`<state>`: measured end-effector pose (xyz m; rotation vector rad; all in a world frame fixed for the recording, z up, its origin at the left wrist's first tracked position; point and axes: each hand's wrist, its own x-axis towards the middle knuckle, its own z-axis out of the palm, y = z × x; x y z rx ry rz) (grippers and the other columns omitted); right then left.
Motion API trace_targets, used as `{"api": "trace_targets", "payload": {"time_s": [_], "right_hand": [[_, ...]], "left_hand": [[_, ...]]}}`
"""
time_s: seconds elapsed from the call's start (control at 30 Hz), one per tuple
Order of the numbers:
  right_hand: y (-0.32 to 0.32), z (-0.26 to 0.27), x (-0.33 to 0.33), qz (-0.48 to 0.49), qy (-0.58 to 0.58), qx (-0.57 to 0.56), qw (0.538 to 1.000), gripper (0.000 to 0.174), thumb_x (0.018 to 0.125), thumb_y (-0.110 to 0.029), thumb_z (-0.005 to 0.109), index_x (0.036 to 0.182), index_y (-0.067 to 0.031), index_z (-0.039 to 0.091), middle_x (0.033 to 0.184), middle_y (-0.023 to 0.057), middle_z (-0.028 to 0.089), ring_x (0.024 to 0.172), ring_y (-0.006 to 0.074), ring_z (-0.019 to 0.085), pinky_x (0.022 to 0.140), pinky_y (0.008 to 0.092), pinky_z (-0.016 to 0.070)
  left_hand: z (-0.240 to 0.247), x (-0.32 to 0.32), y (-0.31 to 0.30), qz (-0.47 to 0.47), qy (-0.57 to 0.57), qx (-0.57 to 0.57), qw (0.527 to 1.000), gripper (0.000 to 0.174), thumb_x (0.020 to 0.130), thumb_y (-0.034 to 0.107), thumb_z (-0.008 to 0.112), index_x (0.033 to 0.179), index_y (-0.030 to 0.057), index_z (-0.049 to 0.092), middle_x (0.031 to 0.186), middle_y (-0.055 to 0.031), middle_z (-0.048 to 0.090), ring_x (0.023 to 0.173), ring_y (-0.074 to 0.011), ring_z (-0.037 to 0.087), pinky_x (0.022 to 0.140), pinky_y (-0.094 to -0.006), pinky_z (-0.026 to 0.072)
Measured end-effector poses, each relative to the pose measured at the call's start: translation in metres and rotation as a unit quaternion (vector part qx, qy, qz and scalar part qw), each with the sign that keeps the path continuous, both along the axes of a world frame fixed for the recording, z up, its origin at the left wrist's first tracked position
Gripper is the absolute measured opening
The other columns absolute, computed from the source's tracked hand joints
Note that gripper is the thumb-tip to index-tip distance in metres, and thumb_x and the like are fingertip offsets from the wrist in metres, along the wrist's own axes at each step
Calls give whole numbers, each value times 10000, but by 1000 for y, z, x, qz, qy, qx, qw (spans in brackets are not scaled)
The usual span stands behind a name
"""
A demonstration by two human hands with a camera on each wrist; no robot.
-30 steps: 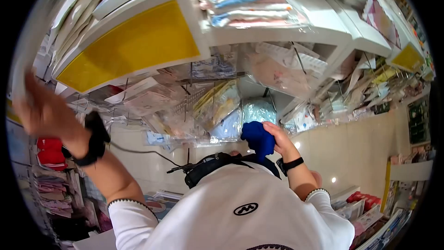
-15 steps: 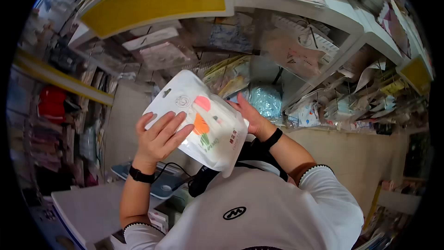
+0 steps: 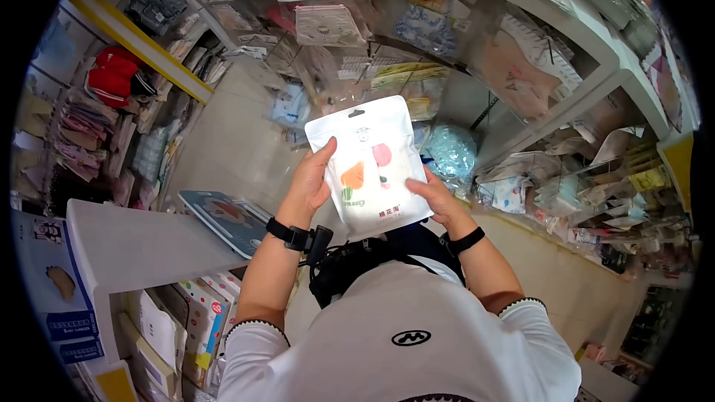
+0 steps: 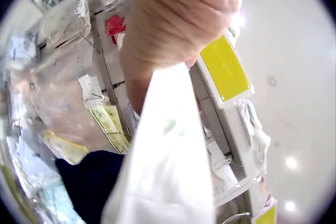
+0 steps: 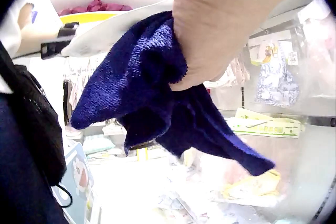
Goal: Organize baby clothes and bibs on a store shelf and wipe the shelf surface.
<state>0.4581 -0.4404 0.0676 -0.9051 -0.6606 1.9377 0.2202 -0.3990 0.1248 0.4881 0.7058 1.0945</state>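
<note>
A white pouch (image 3: 372,171) with carrot and pink pictures is held upright before the chest, its hang hole at the top. My left hand (image 3: 311,184) grips its left edge, thumb on the front; in the left wrist view the pouch (image 4: 168,150) shows edge-on below the hand (image 4: 181,19). The right hand (image 3: 439,201) pinches the lower right edge with the thumb in front. A dark blue cloth (image 5: 142,77) hangs crumpled from the right hand (image 5: 220,24) in the right wrist view, behind the pouch; only a sliver of it shows in the head view.
Bagged goods hang on hooks under a white shelf (image 3: 611,37) ahead and to the right. A white counter (image 3: 149,242) stands at left with a blue board (image 3: 223,219) beside it. Folded clothes and a red garment (image 3: 112,78) fill the far-left rack.
The left hand came from the far left with the pouch, which is now turned more upright and held at both sides. The blue cloth has gone mostly behind it, and the view has shifted left.
</note>
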Motion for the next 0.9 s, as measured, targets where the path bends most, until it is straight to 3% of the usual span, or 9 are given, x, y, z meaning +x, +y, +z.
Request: {"api": "trace_targets", "payload": {"time_s": [0.1,0.27,0.4,0.47,0.57,0.73,0.8,0.87,0.9], "right_hand": [[-1,-9,21,-67,10,-8,998,541,840,-315,573,1263,-31,391,1155,102,529,1004,195,544,845,303,460],[-25,6,32,-150,-276,101,944,288,783,-98,612,1060,-56,547,980,41,560,822,115,543,727,236,457],[-30,46,-2,-130,-489,481,716,441,705,-107,654,1131,-88,546,1093,95,527,1068,250,474,879,358,379],[-26,69,-24,-129,-549,485,668,488,692,-129,662,1162,-94,536,1151,146,477,1159,346,398,925,437,329],[-9,40,-14,-226,-544,480,650,477,729,-166,628,1191,-134,516,1192,191,443,1193,393,350,948,489,294],[13,-19,46,-382,-522,240,723,368,817,-219,555,1129,-28,517,1243,218,400,1146,362,381,973,358,300],[9,-61,84,-397,-537,107,737,361,846,-268,542,1080,8,539,1136,182,499,1032,266,478,911,323,357],[-7,-78,127,-387,-246,-36,888,372,866,-308,534,1025,27,567,954,102,583,854,165,536,777,283,427],[-17,-65,138,-358,-250,-42,899,377,864,-320,538,997,31,581,894,66,594,785,133,531,719,268,436]], "left_hand": [[6,3,-5,87,3,19,996,380,892,169,517,1215,-8,422,1176,-122,522,1044,-221,536,900,-346,441],[10,21,-11,131,54,63,988,368,899,204,514,1175,-28,444,1137,-120,543,1013,-200,546,869,-326,448],[-5,67,-9,59,115,19,991,373,906,287,500,1118,-20,487,1077,-102,563,944,-179,557,823,-292,450],[-2,95,-15,1,132,-20,991,393,907,333,491,1095,-12,507,1054,-92,568,907,-171,559,799,-275,449],[4,120,-14,-12,158,13,987,438,911,392,460,1067,-12,526,1037,-74,570,904,-139,542,796,-268,432],[-11,133,-12,-99,160,-4,982,474,925,379,436,1142,-38,494,1105,-90,559,1009,-149,513,872,-263,399],[-15,136,-3,-144,183,17,972,454,925,355,445,1155,-33,488,1105,-93,562,1008,-155,522,870,-267,406],[-21,142,12,-201,197,15,959,434,924,329,455,1172,-27,479,1101,-94,566,1001,-159,532,864,-274,415],[-28,147,22,-236,200,2,951,425,923,314,459,1181,-23,473,1097,-93,568,994,-160,538,859,-279,420]]}}
